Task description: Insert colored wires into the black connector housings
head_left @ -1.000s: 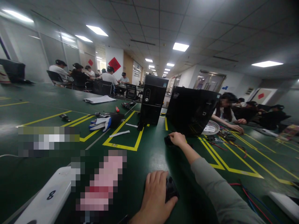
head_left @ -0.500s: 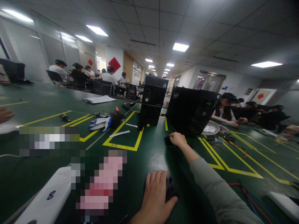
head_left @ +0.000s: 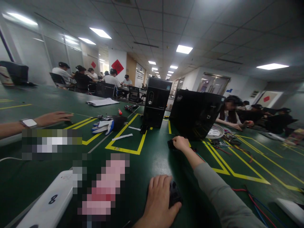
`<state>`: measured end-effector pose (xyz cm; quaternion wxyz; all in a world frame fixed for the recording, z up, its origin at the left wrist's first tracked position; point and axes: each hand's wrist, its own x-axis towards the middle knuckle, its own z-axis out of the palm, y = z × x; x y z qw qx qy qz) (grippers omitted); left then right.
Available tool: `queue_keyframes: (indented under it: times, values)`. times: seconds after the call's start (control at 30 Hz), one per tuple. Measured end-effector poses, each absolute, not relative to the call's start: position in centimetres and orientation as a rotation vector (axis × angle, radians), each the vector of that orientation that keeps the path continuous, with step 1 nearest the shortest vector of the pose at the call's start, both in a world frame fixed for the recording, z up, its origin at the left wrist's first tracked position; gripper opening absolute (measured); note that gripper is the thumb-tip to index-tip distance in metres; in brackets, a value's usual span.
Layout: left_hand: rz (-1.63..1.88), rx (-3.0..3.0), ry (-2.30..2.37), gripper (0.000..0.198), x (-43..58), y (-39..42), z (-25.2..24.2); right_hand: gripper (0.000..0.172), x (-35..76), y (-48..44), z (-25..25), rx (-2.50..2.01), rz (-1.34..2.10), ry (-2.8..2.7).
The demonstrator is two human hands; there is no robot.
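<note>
The left hand lies low on the green desk, close to the camera. Its fingers are laid over a small near black block and its thumb tucks round the side, so the hand is holding the block against the desk. The right hand is stretched far out in a grey sleeve. Its fingers are curled shut on a far black block, which pokes out on the left of the hand and sits on the desk too. Just behind that hand stands a big black case, and beside it a tall black computer box at the back of a yellow tape square. Left of the square lie blue and white gloves. Farther left, another person's hand with a watch reaches onto the desk. A white power strip with an 8 on it lies near the bottom left corner. Red and blue wires run along the desk on the right. A round white basket sits past the big case, near a seated person's hand.
</note>
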<state>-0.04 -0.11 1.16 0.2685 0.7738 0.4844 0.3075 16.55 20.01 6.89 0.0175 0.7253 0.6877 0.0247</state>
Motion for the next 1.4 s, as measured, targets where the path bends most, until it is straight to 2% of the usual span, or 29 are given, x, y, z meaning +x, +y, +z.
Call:
queue_keyframes:
  times: [0.5,0.77,1.0,1.1,1.23,1.33,1.4]
  values:
    - [0.838,2.077,1.300,0.060,-0.1,0.0,1.0,0.028,16.7,21.3,5.9,2.304,0.097,2.063]
    - [0.804,2.061,1.329,0.079,0.1,-0.1,0.8,0.028,16.4,20.7,6.0,2.384,0.131,2.042]
    - [0.817,2.064,1.332,0.082,0.0,-0.1,0.7,0.034,15.4,16.6,7.3,2.391,0.180,2.318]
    - [0.855,2.058,1.344,0.084,0.1,-0.1,0.3,0.031,16.4,12.1,7.5,2.194,0.039,2.600]
    - [0.881,2.045,1.353,0.098,0.3,-0.1,-0.1,0.023,19.2,5.2,7.2,1.721,-0.345,2.839]
    - [0.916,2.011,1.379,0.100,0.4,-0.2,-0.1,0.064,20.5,1.8,6.5,1.474,-0.795,2.888]
    - [0.933,1.993,1.393,0.100,0.4,-0.3,0.2,0.079,20.3,1.0,5.8,1.435,-0.907,2.919]
